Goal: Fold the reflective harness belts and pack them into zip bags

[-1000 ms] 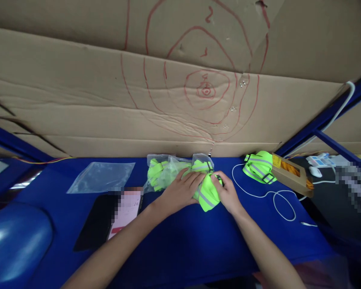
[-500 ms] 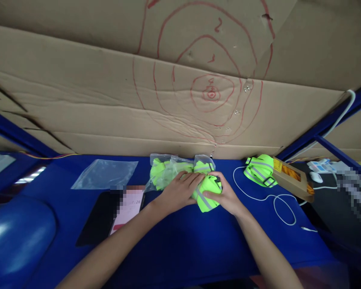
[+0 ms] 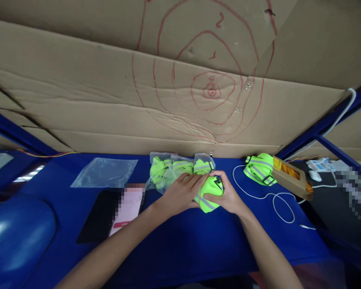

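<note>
Both my hands meet on a bundle of neon green reflective strap (image 3: 209, 192) on the blue table (image 3: 180, 245). My left hand (image 3: 180, 192) lies on its left side with fingers pressed on the fabric. My right hand (image 3: 227, 196) wraps round its right side, thumb on top. Just behind lie clear bags holding green straps (image 3: 174, 168). An empty clear zip bag (image 3: 105, 172) lies flat to the left.
A loose green strap bundle (image 3: 258, 168) rests by an open cardboard box (image 3: 291, 176) at the right. A white cable (image 3: 273, 196) loops beside it. A phone and a card (image 3: 111, 212) lie at the left. A cardboard wall (image 3: 180, 80) with red circles stands behind.
My right hand has closed further round the green bundle and squeezed it smaller. My left hand stays pressed on it. The view has shifted slightly.
</note>
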A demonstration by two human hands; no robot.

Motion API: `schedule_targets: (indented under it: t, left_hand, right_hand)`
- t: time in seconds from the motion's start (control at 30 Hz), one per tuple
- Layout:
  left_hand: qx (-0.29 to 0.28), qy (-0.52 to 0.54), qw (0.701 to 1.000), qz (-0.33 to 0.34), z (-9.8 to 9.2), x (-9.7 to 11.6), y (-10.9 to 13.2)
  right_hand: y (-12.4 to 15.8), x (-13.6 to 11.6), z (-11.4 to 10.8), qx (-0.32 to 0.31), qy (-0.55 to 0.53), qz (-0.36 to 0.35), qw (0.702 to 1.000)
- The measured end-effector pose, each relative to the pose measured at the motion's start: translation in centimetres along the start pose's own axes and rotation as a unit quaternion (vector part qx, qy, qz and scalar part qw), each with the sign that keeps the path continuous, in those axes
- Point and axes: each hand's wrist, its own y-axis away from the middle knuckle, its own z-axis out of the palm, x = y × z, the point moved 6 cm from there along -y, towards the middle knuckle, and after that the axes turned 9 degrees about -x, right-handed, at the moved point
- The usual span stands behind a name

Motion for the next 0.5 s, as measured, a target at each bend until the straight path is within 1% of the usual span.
schedule_targets:
  t: [0.1, 0.17, 0.23, 0.33, 0.43, 0.5]
  left_hand:
    - [0.004, -0.015, 1.000, 0.018, -0.9, 0.3, 0.2]
    - [0.007, -0.011, 1.000, 0.025, -1.7, 0.2, 0.5]
    - [0.000, -0.011, 1.000, 0.027, -2.5, -0.2, 0.8]
    - [0.000, -0.036, 0.999, 0.014, -3.4, -1.1, 1.4]
    - [-0.005, -0.059, 0.998, 0.025, -3.6, -1.5, 1.5]
    - [-0.013, -0.064, 0.997, 0.041, -3.3, -1.3, 1.3]
  right_hand:
    - [0.4, -0.2, -0.1, 0.024, 0.060, -0.045, 0.997]
    - [0.8, -0.7, 0.2, 0.013, 0.113, -0.090, 0.990]
    - [1.3, -1.4, 1.0, -0.011, 0.188, -0.144, 0.972]
    - [2.1, -2.3, 2.8, -0.032, 0.296, -0.211, 0.931]
    - [2.4, -2.7, 4.0, -0.023, 0.352, -0.242, 0.904]
    - [2.2, -2.7, 4.2, -0.013, 0.370, -0.256, 0.893]
